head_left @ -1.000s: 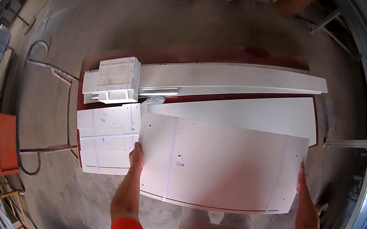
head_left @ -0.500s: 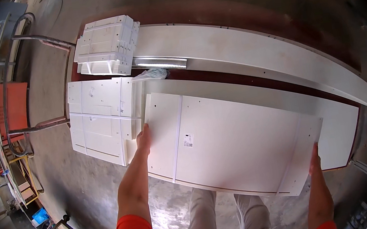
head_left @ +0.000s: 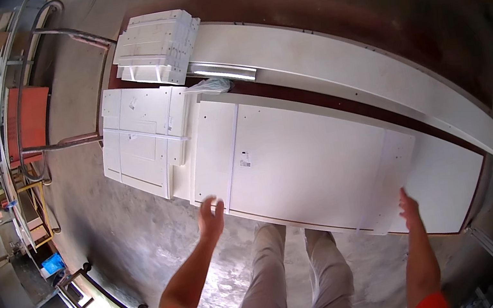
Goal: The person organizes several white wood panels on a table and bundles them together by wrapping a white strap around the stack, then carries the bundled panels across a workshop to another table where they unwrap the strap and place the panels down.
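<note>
A strapped bundle of white panels [head_left: 306,157] lies flat on a longer white panel [head_left: 446,179], with a small label and pale straps across it. Close to the bundle's near left corner is my left hand [head_left: 212,218], fingers spread and holding nothing. My right hand [head_left: 408,208] is beside the bundle's right end, over the longer panel's near edge, also empty with its fingers stretched out. Whether either hand still touches a panel is hard to tell.
Left of the bundle lies a smaller strapped white stack [head_left: 142,132]. Behind it stand a taller white stack [head_left: 153,45], a plastic bag [head_left: 209,86] and a long white board [head_left: 336,67]. The load rests on a dark red flat cart with a metal handle [head_left: 62,145]. A black-framed trolley [head_left: 109,307] stands lower left.
Both hands have let go of the white panel bundle and drawn back toward me. The bundle now sits flat and squarer on the longer panel, where before I held it by its ends.
</note>
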Demonstrator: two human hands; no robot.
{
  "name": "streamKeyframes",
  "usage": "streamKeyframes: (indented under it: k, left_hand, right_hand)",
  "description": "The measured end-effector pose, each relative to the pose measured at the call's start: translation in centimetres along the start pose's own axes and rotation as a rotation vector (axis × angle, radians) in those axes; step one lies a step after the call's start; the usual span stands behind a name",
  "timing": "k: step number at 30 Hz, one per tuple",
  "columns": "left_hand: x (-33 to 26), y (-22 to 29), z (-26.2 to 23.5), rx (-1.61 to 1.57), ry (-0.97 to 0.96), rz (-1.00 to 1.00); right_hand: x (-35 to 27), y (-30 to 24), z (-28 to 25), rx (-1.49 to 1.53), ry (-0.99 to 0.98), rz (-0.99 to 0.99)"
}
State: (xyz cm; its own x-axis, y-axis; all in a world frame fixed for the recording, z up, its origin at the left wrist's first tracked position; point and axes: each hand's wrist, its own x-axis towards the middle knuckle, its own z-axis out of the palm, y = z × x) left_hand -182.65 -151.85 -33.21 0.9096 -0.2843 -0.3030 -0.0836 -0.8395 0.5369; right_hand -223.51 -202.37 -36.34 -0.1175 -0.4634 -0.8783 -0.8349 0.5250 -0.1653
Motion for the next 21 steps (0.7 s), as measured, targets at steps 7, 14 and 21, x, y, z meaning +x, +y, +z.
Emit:
streamKeyframes:
  k: [7,14,21]
  left_hand:
    - [-42.5,-11.0,-8.3,0.418,-1.094,-0.264]
    - [-52.3,-9.6,-13.4,-0.099,-0.798,-0.659]
    - [-50.3,-18.7,-13.1,-0.164,-0.495,-0.578]
  right_hand:
    - [-18.5,12.3,9.5,-0.386,-0.291,-0.281]
    - [-29.7,4.6,17.1,-0.645,-0.557,-0.901]
    - [-31.2,-0.6,20.0,-0.661,-0.181,-0.762]
